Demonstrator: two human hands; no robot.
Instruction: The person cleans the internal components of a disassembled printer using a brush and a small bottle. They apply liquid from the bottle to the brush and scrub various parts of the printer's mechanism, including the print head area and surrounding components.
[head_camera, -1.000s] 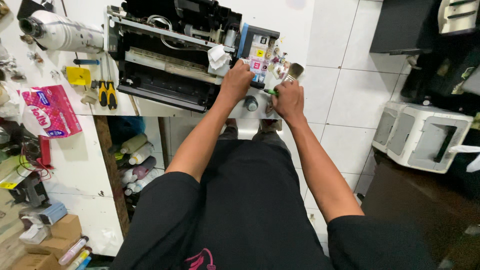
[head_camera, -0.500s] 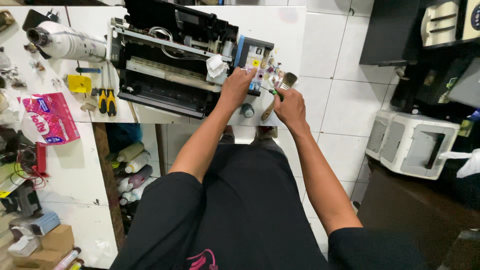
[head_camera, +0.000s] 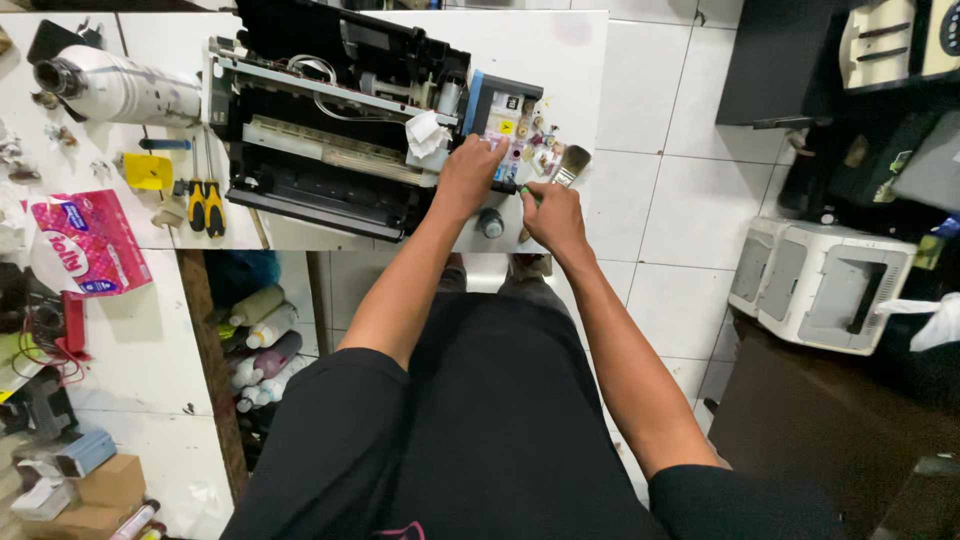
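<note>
the fingers of the right hand (head_camera: 553, 215) are pinched around a small dark tool with a green tip (head_camera: 514, 188), held level and pointing toward the left hand (head_camera: 468, 176), just above the centre of the frame. the fingers of the left hand are curled down over the row of small ink tanks with coloured caps (head_camera: 518, 135) at the right end of the printer; whether they grip anything there cannot be told, since the fingertips are hidden. the two hands sit close together, almost touching at the tool.

just beside the right hand, up and to its right, a flat paintbrush with pale bristles (head_camera: 572, 163) lies on the white table (head_camera: 560, 60). below the left hand a small round grey cap (head_camera: 490, 222) stands near the table's edge. a crumpled white tissue (head_camera: 428, 135) is tucked against the printer frame, left of the left hand.

the opened black printer with its cover off (head_camera: 330, 130) fills the upper middle of the frame, its rails and wiring exposed. further left on the table lie two yellow-and-black handled screwdrivers (head_camera: 204, 207), a yellow block (head_camera: 148, 172) and a grey-white roll (head_camera: 115, 88). a pink tissue pack (head_camera: 88, 243) sits at the left edge. under the table, lower left, a cluster of bottles (head_camera: 262, 345) lies on a shelf. at the right of the frame a white and grey printer (head_camera: 820, 285) stands on the floor.
</note>
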